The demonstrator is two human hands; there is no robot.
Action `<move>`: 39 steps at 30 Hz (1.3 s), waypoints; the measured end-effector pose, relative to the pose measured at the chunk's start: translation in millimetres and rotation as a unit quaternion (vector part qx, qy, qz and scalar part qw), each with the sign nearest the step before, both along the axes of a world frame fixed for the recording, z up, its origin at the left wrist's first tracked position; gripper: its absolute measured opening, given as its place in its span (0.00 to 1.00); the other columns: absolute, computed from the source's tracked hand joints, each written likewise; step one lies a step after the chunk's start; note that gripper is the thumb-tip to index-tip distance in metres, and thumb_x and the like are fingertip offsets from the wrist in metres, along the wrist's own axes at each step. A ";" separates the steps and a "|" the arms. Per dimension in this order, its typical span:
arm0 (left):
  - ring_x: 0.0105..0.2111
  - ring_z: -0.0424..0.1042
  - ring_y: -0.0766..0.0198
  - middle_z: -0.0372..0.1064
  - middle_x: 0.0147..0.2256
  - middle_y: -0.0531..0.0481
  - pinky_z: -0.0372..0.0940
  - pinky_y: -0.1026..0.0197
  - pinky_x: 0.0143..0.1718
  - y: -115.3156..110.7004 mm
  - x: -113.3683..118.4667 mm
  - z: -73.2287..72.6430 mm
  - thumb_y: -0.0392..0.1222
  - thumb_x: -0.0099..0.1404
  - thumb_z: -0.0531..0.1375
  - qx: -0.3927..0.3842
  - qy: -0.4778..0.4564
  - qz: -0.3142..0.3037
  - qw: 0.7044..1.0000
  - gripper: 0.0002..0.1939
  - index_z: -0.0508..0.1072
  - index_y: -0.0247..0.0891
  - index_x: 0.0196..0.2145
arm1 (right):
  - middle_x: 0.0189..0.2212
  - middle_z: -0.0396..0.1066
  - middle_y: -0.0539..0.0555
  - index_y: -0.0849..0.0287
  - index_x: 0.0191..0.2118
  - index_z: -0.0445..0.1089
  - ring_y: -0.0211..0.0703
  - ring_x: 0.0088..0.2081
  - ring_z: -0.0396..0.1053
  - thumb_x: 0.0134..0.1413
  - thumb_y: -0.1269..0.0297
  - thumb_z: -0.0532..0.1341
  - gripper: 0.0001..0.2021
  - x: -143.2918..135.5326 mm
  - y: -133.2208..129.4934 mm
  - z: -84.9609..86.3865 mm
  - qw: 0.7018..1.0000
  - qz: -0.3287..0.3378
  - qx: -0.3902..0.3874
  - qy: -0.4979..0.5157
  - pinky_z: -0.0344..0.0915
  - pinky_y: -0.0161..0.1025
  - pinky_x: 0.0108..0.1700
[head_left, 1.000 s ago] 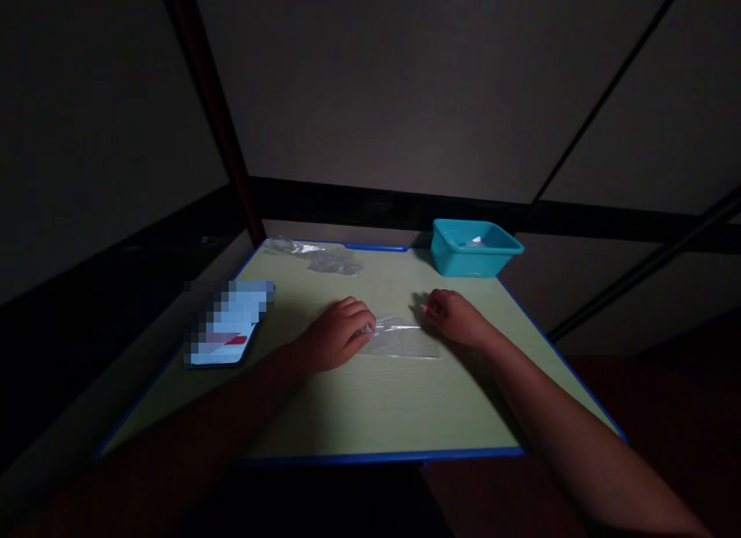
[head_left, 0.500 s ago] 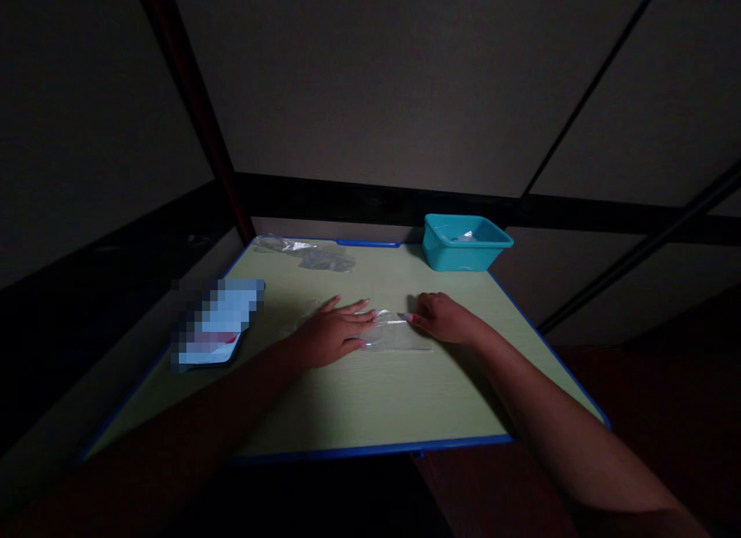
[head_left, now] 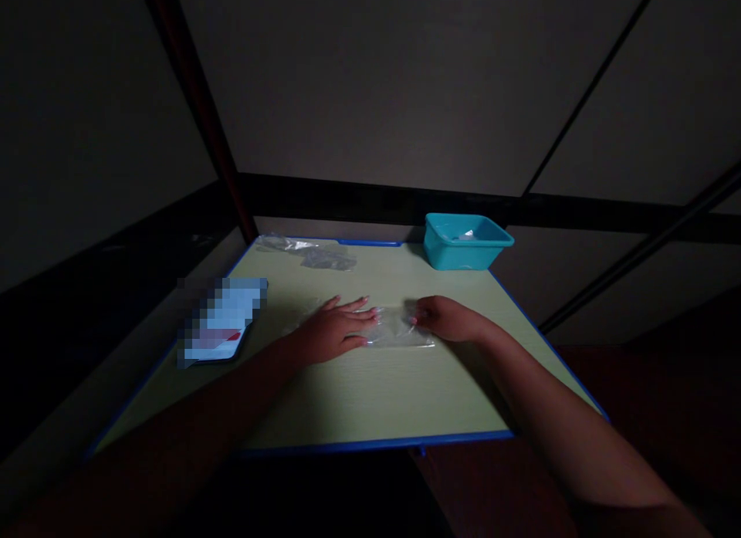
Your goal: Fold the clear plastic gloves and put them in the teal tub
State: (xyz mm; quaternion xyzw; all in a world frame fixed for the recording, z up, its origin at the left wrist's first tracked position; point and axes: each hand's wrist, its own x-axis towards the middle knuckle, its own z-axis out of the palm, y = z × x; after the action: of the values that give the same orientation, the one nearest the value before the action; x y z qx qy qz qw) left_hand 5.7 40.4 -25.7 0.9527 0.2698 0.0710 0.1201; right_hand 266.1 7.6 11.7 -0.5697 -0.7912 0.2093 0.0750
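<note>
A clear plastic bag [head_left: 397,333] lies flat across the middle of the table. My left hand [head_left: 333,331] rests on it with fingers spread, covering its middle part. At the bag's right end, my right hand [head_left: 445,318] has its fingers curled, thumb and fingertips pinching the plastic edge. The exact grip of the fingertips is dim and partly hidden behind the hand.
Crumpled clear plastic bags [head_left: 327,258] lie at the table's far left. A turquoise basket [head_left: 468,254] with something clear inside stands at the far right corner. On the left rests a phone [head_left: 225,318] with a blurred screen. The table [head_left: 370,399] has a blue edge.
My right hand has shifted very slightly to the right at the bag's end, and the plastic there lies a little differently. My left hand stays pressed on the bag.
</note>
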 end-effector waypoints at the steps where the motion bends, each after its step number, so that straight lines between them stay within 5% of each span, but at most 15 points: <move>1: 0.64 0.45 0.54 0.54 0.61 0.47 0.42 0.37 0.58 -0.2 0.2 0.4 0.46 0.68 0.53 -0.002 0.002 0.002 1.000 0.23 0.59 0.49 0.60 | 0.19 0.59 0.47 0.59 0.23 0.59 0.34 0.22 0.54 0.52 0.64 0.56 0.10 -0.1 -0.1 0.1 1.000 -0.007 -0.008 0.024 0.49 0.34 0.25; 5: 0.64 0.45 0.54 0.53 0.61 0.48 0.42 0.37 0.58 0.1 0.5 0.1 0.46 0.68 0.54 -0.007 0.004 0.002 1.000 0.24 0.58 0.49 0.60 | 0.20 0.64 0.47 0.59 0.30 0.60 0.35 0.23 0.61 0.50 0.68 0.57 0.03 -1.5 -0.9 -0.3 0.979 -0.036 -0.083 0.182 0.55 0.34 0.26; 10: 0.64 0.45 0.54 0.54 0.61 0.48 0.43 0.37 0.58 1.5 -0.3 -2.7 0.47 0.67 0.54 -0.007 -0.004 0.004 1.000 0.24 0.58 0.49 0.60 | 0.20 0.68 0.46 0.59 0.48 0.53 0.35 0.20 0.64 0.50 0.71 0.58 0.19 -2.2 -1.4 -2.8 0.935 -0.062 -0.149 0.314 0.59 0.33 0.24; 23: 0.64 0.47 0.54 0.56 0.60 0.48 0.41 0.36 0.58 -1.2 1.5 2.1 0.46 0.66 0.55 -0.021 -0.019 0.007 1.000 0.22 0.62 0.51 0.57 | 0.21 0.67 0.43 0.55 0.45 0.58 0.34 0.21 0.64 0.44 0.65 0.66 0.22 -13.2 -1.7 -5.5 0.856 -0.044 -0.127 0.500 0.63 0.33 0.22; 32: 0.64 0.47 0.52 0.58 0.60 0.47 0.44 0.42 0.59 -2.5 0.4 -0.3 0.48 0.66 0.55 0.034 -0.056 -0.002 0.998 0.24 0.59 0.48 0.60 | 0.18 0.65 0.42 0.57 0.40 0.62 0.34 0.18 0.64 0.44 0.59 0.67 0.19 -12.1 -0.3 -6.2 0.857 -0.037 -0.131 0.496 0.62 0.33 0.21; 39: 0.44 0.65 0.57 0.70 0.39 0.44 0.58 0.55 0.48 -0.4 -5.2 11.0 0.43 0.65 0.56 0.068 -0.151 -0.057 0.985 0.10 0.74 0.39 0.39 | 0.18 0.67 0.43 0.58 0.40 0.61 0.35 0.17 0.65 0.45 0.59 0.66 0.18 -9.1 1.0 -7.0 0.870 -0.048 -0.144 0.469 0.62 0.34 0.21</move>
State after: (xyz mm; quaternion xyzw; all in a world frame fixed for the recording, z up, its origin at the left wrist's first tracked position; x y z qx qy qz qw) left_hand 0.6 40.0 -14.7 0.9508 0.1886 0.2251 0.0986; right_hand 257.0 8.6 4.7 -0.4463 -0.5958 0.5596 0.3643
